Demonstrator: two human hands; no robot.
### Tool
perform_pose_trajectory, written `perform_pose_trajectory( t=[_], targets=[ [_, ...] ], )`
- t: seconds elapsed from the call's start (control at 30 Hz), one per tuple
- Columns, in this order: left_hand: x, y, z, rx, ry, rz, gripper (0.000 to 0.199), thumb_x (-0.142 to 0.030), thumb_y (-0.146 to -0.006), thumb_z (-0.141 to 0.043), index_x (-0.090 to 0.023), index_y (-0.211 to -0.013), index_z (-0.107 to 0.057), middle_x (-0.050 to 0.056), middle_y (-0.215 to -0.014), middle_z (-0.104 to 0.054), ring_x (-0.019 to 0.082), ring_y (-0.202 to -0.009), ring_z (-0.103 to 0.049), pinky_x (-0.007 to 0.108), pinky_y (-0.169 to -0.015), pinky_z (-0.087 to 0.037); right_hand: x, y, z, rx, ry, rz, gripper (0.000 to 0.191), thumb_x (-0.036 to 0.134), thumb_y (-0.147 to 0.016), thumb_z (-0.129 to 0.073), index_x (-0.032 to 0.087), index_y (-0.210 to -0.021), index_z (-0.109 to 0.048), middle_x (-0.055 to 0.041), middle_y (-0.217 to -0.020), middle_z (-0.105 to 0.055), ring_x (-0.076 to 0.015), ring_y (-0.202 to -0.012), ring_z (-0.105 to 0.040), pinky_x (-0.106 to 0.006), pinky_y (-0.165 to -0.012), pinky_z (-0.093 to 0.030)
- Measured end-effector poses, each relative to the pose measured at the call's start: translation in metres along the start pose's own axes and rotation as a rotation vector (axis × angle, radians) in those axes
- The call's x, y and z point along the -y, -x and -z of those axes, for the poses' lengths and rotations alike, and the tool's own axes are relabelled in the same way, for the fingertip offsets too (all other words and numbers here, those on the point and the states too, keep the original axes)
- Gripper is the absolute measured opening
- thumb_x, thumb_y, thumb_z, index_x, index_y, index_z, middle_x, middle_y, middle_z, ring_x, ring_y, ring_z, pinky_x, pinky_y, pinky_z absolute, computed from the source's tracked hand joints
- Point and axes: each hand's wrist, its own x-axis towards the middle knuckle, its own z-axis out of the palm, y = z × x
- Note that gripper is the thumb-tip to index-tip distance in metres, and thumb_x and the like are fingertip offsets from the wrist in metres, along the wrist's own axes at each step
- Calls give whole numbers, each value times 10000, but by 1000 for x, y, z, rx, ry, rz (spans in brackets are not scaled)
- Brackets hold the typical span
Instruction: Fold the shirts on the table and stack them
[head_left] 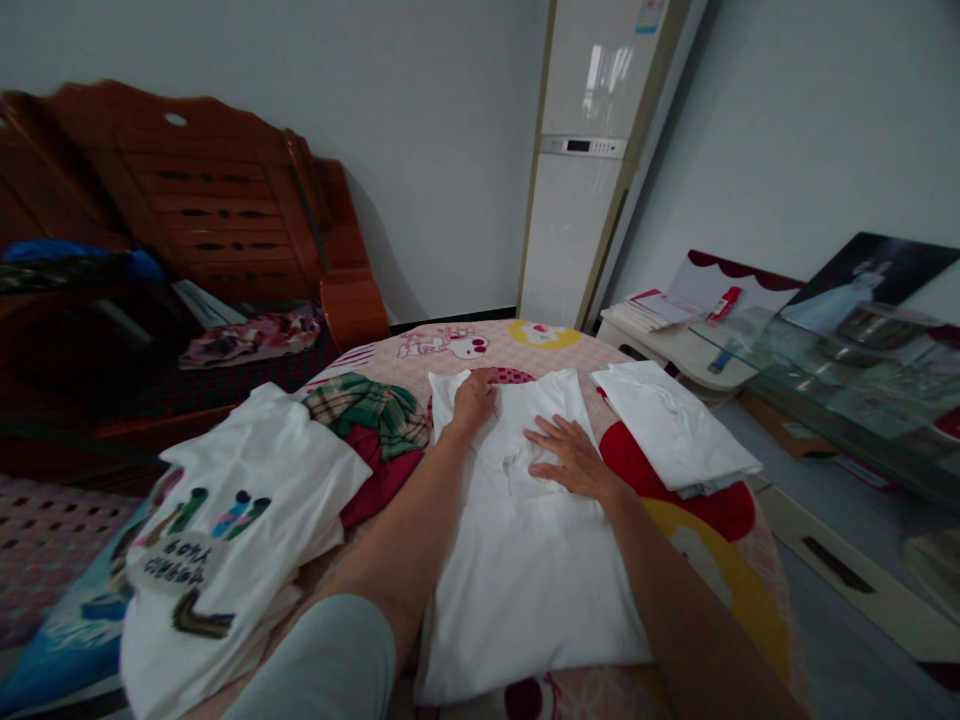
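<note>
A white shirt (536, 590) lies partly folded on the round table in front of me. My left hand (475, 402) is at its far edge, with curled fingers closed on the cloth. Flat on the upper middle of the same shirt rests my right hand (571, 456), fingers spread. To the right is a folded white garment (671, 420). On the left a white printed T-shirt (247, 530) lies loosely, its print upside down to me. Beside it are a crumpled green plaid cloth (375, 410) and a dark red cloth (379, 480).
A patterned pink tablecloth (435, 345) covers the table. Behind it on the left stands a wooden bench (217, 190) with clothes on it. A tall white air conditioner (577, 200) stands at the back. The glass-topped cabinet (840, 390) on the right holds papers and a photo.
</note>
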Motion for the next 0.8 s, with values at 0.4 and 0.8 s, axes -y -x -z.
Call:
perform_pose_trajectory(
  t=[0.4,0.8],
  targets=[
    [-9,4,8,140,-91,31,161,-214,-849,-592,-201,-950,-717,67,-994,-721,210,-938,-655,288,-830,-500,1,0,2,8,-18,-6,654,622,-891,-531,312,-1463,-457,-59,-1589,-319,-339,-1478,-222,-555,-1178,-166],
    [-56,6,25,203,-46,-60,177,-129,-824,-568,-157,-953,-685,76,-935,-724,195,-901,-667,283,-814,-498,-5,-2,-8,-154,-217,-34,705,550,-851,-626,276,-1474,-443,-106,-1501,-469,-325,-1439,-325,-565,-1174,-192]
  ],
)
